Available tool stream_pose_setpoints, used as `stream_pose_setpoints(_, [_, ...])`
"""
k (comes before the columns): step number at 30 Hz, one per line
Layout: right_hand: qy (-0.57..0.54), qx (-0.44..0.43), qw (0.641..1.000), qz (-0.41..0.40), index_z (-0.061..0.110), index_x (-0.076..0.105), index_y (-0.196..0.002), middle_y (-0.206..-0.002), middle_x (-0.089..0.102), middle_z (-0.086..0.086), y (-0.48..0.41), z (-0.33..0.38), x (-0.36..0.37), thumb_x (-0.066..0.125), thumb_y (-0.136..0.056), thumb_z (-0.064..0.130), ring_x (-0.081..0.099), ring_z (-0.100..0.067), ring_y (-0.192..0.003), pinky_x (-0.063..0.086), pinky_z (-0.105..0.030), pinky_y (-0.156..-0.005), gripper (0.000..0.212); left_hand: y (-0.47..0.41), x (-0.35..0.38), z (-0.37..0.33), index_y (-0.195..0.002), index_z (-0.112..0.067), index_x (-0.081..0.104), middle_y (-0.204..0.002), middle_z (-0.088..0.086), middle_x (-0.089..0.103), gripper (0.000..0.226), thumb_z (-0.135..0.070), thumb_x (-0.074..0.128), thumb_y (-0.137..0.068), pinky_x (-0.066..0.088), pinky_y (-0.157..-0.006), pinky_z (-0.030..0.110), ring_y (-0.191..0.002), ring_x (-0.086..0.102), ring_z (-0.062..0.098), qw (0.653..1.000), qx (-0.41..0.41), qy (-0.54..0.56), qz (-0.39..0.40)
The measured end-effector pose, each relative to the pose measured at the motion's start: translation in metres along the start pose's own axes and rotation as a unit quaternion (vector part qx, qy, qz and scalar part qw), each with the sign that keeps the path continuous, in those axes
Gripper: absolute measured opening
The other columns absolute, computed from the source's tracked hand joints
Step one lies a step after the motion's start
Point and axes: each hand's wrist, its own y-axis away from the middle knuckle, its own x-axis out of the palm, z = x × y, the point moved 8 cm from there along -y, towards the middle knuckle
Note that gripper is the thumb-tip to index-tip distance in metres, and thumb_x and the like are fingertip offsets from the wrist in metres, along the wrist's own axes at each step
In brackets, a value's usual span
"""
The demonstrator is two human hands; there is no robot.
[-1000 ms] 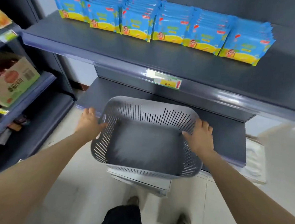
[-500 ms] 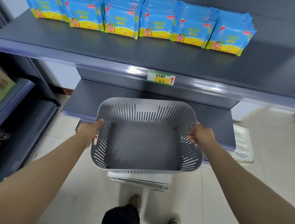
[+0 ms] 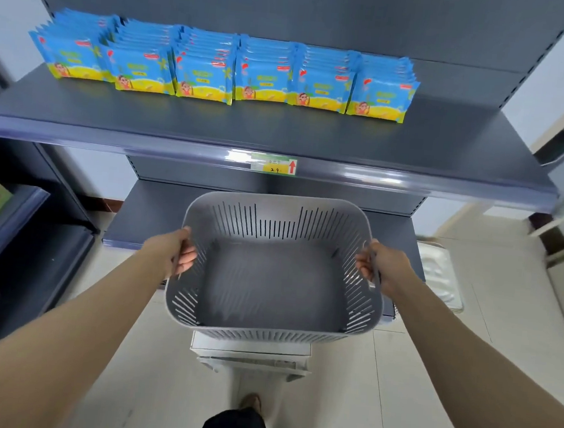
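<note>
A grey slotted plastic basket (image 3: 271,334) hangs in front of me with nothing inside it. My left hand (image 3: 173,252) grips its left rim, fingers curled over the edge. On the opposite rim my right hand (image 3: 382,267) grips the same way. Blue and yellow snack packets (image 3: 217,73) stand in several rows at the back of the upper dark grey shelf (image 3: 280,136), above and beyond the basket.
A lower grey shelf (image 3: 152,217) lies behind the basket. Under the basket stands a white stool or crate (image 3: 249,353). Another shelving unit (image 3: 9,226) with boxes is at the left. A metal tray (image 3: 437,276) lies on the floor at the right.
The basket has stayed in both hands. The view has shifted right and tilted up, so the packets now sit centred above the basket, and my fingers curl further over the rims.
</note>
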Motion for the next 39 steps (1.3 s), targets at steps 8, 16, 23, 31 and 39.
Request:
stream_pose_setpoints(8, [-0.056,0.009,0.998,-0.007,0.000,0.060,-0.084,-0.065,0.060,-0.012,0.012,-0.001,-0.076,0.049,-0.097,0.024,0.057,-0.014,-0.047,0.048,-0.018,-0.038,0.030,0.047,0.050,-0.004,-0.065,-0.016,0.042,-0.030,-0.004,0.042,0.039,-0.039,0.047,-0.096,0.035,-0.037,0.016,-0.024,0.042,0.009,0.999,0.029,-0.009,-0.012])
stream_pose_setpoints(16, [-0.168,0.029,0.984,-0.055,0.003,0.058,-0.075,-0.044,0.058,-0.005,0.031,-0.017,-0.182,0.052,-0.096,0.024,0.054,-0.008,-0.033,0.047,-0.015,-0.036,0.030,0.077,0.155,0.007,-0.092,-0.015,0.056,-0.053,0.002,0.061,0.022,-0.035,0.049,-0.096,0.044,-0.092,0.029,-0.049,0.061,0.012,0.996,0.046,-0.063,0.043])
stream_pose_setpoints(23, [-0.255,0.032,0.943,-0.209,0.004,0.058,-0.071,-0.059,0.056,-0.008,0.070,-0.055,-0.290,0.054,-0.093,0.019,0.053,-0.011,-0.037,0.047,-0.017,-0.037,0.027,0.096,0.284,0.010,-0.066,-0.013,0.045,-0.042,0.001,0.050,0.035,-0.028,0.045,-0.098,0.038,-0.044,0.020,-0.039,0.047,0.012,0.974,0.024,-0.160,0.157])
stream_pose_setpoints(31, [-0.357,0.020,0.869,-0.343,0.006,0.054,-0.068,-0.045,0.054,-0.002,0.150,-0.132,-0.389,0.044,-0.097,0.023,0.050,-0.008,-0.033,0.038,-0.014,-0.032,0.035,0.159,0.423,0.043,-0.074,-0.007,0.051,-0.075,0.007,0.055,0.031,-0.029,0.053,-0.095,0.045,-0.093,0.032,-0.068,0.053,0.015,0.924,0.037,-0.266,0.273])
stream_pose_setpoints(39, [-0.411,0.022,0.801,-0.434,0.008,0.052,-0.069,-0.053,0.054,-0.004,0.249,-0.219,-0.503,0.044,-0.097,0.024,0.050,-0.006,-0.031,0.035,-0.012,-0.030,0.033,0.256,0.546,0.146,-0.076,-0.010,0.049,-0.071,0.003,0.048,0.028,-0.029,0.049,-0.097,0.040,-0.057,0.020,-0.061,0.048,0.012,0.856,0.019,-0.350,0.381])
